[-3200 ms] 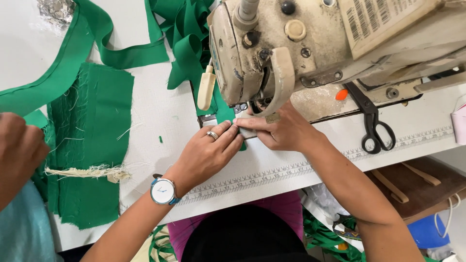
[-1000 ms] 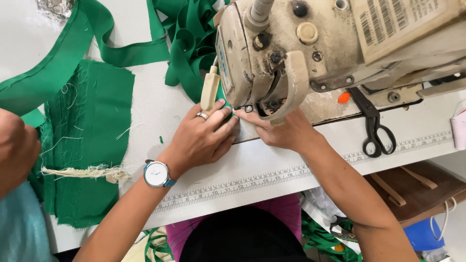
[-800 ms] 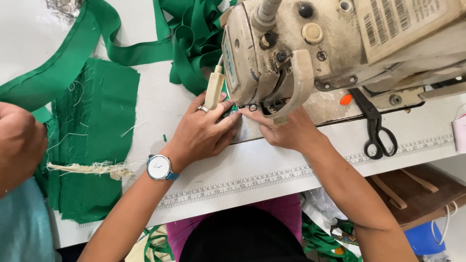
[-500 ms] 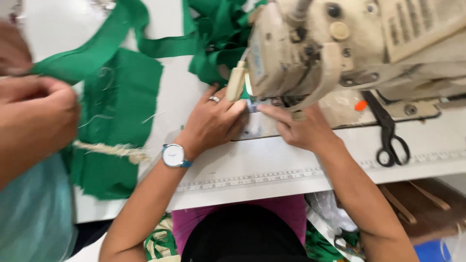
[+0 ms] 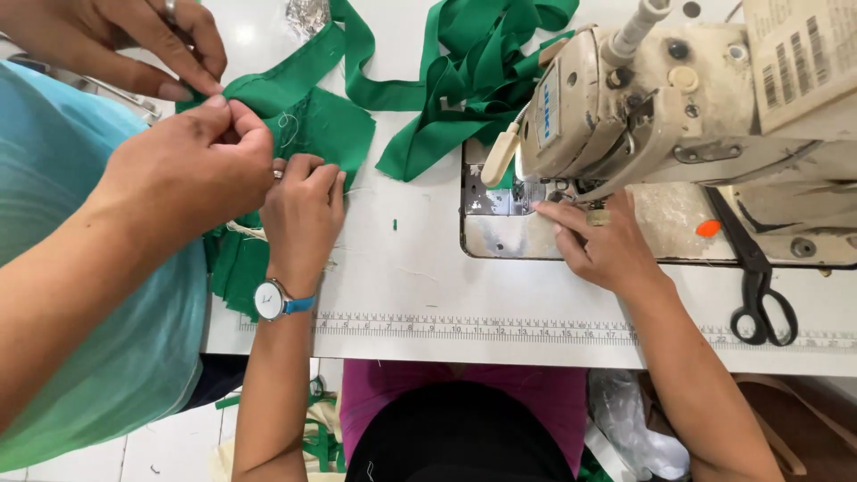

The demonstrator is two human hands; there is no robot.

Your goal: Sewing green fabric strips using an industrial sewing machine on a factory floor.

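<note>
Hands split apart w/in the last sec: your left hand (image 5: pixel 302 207) left the needle area and went out to 9 o'clock, landing on the stack of green fabric pieces (image 5: pixel 308 134). Fingers were curled over the stack's near edge, pressing or pinching a piece, but you couldn't tell from this view whether anything was actually lifted. Your right hand (image 5: pixel 600 245) stayed at the sewing machine (image 5: pixel 678 98), flat on the metal bed plate (image 5: pixel 500 234), fingertips pointing toward the presser foot at approx 10 o'clock from the palm; open, holding nothing visible. No green piece showed under the foot, so the prev seam looked finished and you were prob. fetching the next piece. A co-worker's two hands (image 5: pixel 192 152) had come in at 9–10 o'clock, pinching the same stack right beside your left hand, nearly touching. Green straps (image 5: pixel 464 80) lay bunched at 12 o'clock; scissors (image 5: pixel 757 286) rested at 3 o'clock, well apart from both hands.
</note>
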